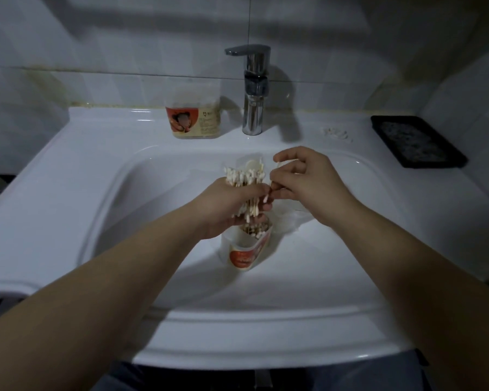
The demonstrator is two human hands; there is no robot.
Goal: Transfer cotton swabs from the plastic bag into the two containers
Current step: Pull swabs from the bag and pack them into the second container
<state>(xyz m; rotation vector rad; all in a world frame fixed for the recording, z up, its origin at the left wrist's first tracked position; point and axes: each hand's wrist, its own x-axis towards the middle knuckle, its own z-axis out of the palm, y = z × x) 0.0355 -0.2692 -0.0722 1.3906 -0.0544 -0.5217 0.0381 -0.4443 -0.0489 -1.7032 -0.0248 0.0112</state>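
On the back ledge of the sink [68, 179], left of the faucet [253, 108], a cloudy container [193, 114] with a red and cream label stands upright; its wall is too cloudy to tell what is inside. Lower down, in the basin, the second container [246, 249], white with a red label, leans with its open mouth up and swab ends showing inside. Your left hand [229, 204] hovers directly above that mouth, fingers curled round a thick bundle of cotton swabs [244, 176], whose white tips fan out above the hand and poke out below it. Your right hand [308, 182] is just beside it, thumb and fingertips pinching swabs at the bundle's right edge. The clear plastic bag [292, 221] lies crumpled in the basin beneath that hand. A black tray [418, 142] rests on the ledge's far right.
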